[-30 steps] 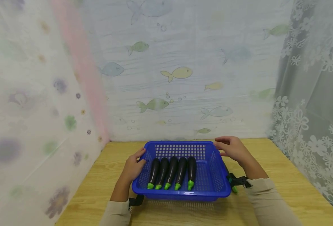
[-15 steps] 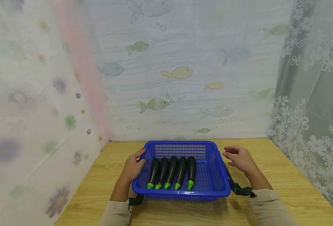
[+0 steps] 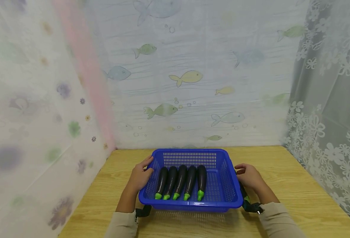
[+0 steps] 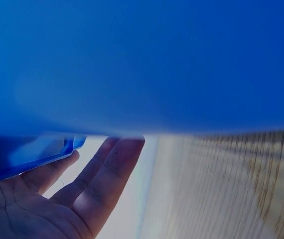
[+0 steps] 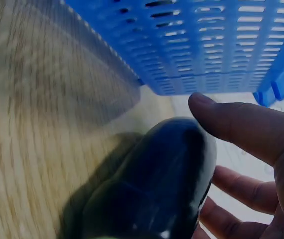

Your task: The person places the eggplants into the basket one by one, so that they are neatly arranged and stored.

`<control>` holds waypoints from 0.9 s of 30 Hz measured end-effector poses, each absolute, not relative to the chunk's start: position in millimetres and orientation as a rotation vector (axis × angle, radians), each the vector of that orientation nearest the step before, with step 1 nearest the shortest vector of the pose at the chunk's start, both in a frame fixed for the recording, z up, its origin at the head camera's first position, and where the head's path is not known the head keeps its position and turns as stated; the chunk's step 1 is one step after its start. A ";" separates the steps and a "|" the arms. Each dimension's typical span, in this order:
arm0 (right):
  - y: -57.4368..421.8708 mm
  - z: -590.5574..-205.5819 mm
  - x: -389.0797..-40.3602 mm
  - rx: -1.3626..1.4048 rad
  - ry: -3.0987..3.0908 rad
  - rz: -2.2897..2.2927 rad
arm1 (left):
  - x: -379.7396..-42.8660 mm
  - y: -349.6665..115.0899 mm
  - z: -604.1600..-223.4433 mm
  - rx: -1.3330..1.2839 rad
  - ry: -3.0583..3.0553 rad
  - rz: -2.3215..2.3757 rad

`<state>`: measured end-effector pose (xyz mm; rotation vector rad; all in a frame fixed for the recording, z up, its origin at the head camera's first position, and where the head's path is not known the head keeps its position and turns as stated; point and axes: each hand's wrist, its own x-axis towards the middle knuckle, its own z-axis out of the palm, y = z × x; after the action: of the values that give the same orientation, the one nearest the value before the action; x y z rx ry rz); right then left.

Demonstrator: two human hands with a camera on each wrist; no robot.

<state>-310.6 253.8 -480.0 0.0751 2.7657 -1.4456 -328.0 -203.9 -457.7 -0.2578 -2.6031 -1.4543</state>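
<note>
A blue plastic basket (image 3: 219, 203) stands on the table with several dark eggplants (image 3: 181, 181) side by side in its left and middle part, green stem ends toward me. My left hand (image 3: 140, 176) rests against the basket's left rim, its fingers fairly straight along the outside in the left wrist view. Outside the right wall, my right hand (image 3: 250, 178) is at another eggplant (image 5: 152, 184) lying on the table. In the right wrist view the thumb is by its rounded end and the fingers are on the far side, loosely bent. Whether they press it cannot be told.
The wooden table (image 3: 299, 198) reaches to a fish-patterned curtain (image 3: 190, 109) at the back. Flowered curtains hang at the left and right. The basket's perforated right wall (image 5: 207, 45) rises close beside the right hand.
My right hand has left the basket's right rim, moved away to the right, then come down beside the eggplant outside. My left hand and the basket have stayed in place.
</note>
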 end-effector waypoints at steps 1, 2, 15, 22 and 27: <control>254.2 -480.7 -310.8 0.080 2.777 -1.427 | -328.1 -203.9 -458.2 -0.258 -2.605 -1.449; 255.1 -481.4 -310.6 0.080 2.782 -1.414 | -328.4 -203.7 -458.5 -0.256 -2.606 -1.446; 289.0 -478.9 -300.6 0.158 2.678 -1.519 | -328.6 -203.0 -457.2 -0.251 -2.610 -1.444; 292.0 -476.2 -305.5 0.136 2.775 -1.355 | -330.1 -205.8 -459.6 -0.259 -2.611 -1.461; 291.1 -476.2 -311.7 0.123 2.847 -1.233 | -329.5 -204.8 -460.5 -0.261 -2.606 -1.470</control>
<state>-311.7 291.1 -476.2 0.1227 2.8471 -1.2331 -329.5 -204.8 -460.5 -0.2607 -2.6057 -1.4697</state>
